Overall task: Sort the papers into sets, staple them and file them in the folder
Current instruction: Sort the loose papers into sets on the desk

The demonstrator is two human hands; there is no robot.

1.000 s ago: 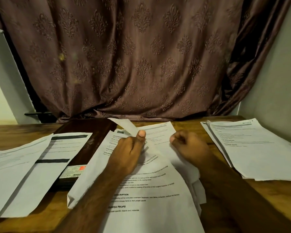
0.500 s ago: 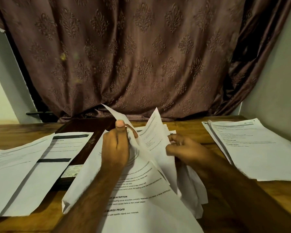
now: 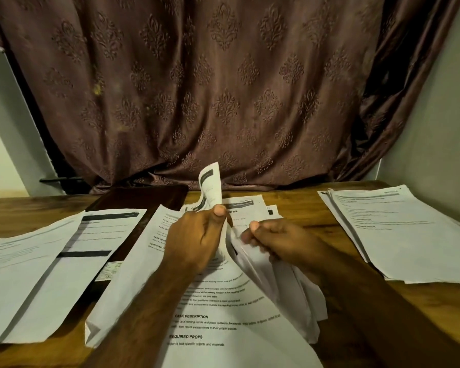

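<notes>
While the left hand [image 3: 197,235] pinched one sheet [image 3: 210,187] upright to expose its heading, the right hand [image 3: 271,240] gripped the loose stack [image 3: 250,301] beneath; sorted sets [image 3: 398,229] lay apart on the worktop [image 3: 298,208], the folder [image 3: 141,200] behind
</notes>
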